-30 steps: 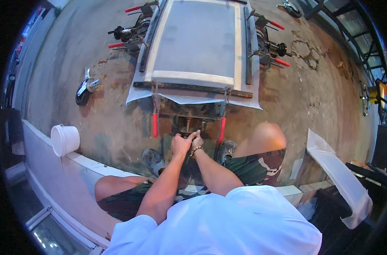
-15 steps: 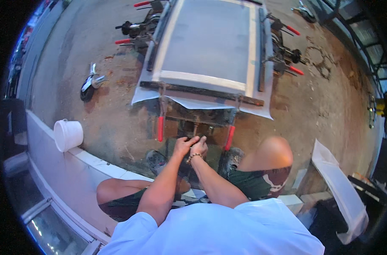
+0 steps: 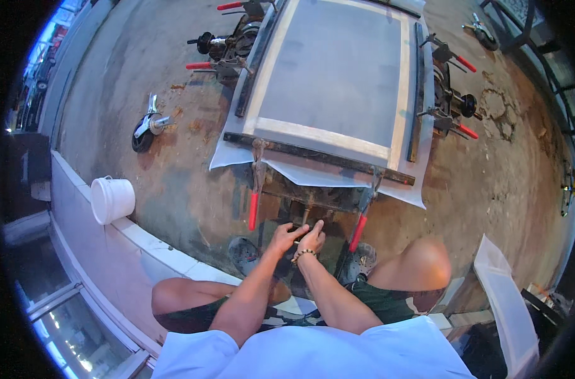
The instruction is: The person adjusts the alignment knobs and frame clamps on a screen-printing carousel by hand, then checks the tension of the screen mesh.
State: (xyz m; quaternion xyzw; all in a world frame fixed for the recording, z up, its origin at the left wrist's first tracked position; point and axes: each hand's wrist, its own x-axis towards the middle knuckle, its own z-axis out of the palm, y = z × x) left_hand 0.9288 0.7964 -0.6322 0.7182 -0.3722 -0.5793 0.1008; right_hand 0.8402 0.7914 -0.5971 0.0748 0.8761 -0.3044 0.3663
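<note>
My left hand [image 3: 283, 239] and my right hand [image 3: 311, 239], with beads on its wrist, are close together, closed on the small handle at the end of a rusty screw shaft [image 3: 307, 214]; the handle is mostly hidden by fingers. The shaft sits low at the near side of a metal stretching rig [image 3: 312, 196]. Above lies a translucent mesh sheet [image 3: 331, 69] over a pale rectangular frame [image 3: 321, 134], pressed along its edges by dark bars [image 3: 319, 158]. Clamps with red handles [image 3: 254, 211] flank my hands and line both sides.
A white bucket [image 3: 112, 199] stands on a low tiled ledge [image 3: 151, 247] at left. A caster wheel [image 3: 145, 132] lies on the concrete floor [image 3: 161, 164], another [image 3: 484, 38] at upper right. A translucent offcut [image 3: 502, 290] is at lower right, near my bent knee [image 3: 420, 265].
The rig, floor and my hands have shifted right, and mostly down, in the picture as the view moved. My hands remain together at the screw shaft, with slightly altered finger positions.
</note>
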